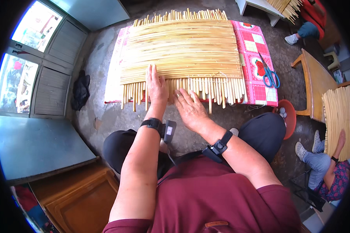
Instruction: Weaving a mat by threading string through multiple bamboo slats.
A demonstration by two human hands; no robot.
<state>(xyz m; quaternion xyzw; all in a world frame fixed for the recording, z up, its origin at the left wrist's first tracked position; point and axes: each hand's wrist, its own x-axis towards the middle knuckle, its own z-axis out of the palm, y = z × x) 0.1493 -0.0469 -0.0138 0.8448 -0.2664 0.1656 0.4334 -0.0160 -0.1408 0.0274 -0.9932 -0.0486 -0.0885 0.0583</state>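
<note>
A panel of pale straw-coloured stalks (179, 42) lies on a table covered with a pink checked, floral cloth (253, 42), its loose ends sticking out along the near and far sides. My left hand (156, 89) rests open near the panel's left front, fingers stretched together over the stalks. Just right of it, my right hand (190, 108) is on the protruding near ends, fingers apart and slightly bent. A loop of pale cord shows on the stalks to its right. Blue-handled scissors (271, 77) rest on the cloth at the right.
An orange bucket (289, 130) stands beside my right knee. A wooden chair (313, 81) and a co-worker's hand (340, 141) on another stalk panel (334, 116) are at the right. Another seated person (313, 19) is top right. A cabinet (52, 89) and dark bag (80, 89) are left.
</note>
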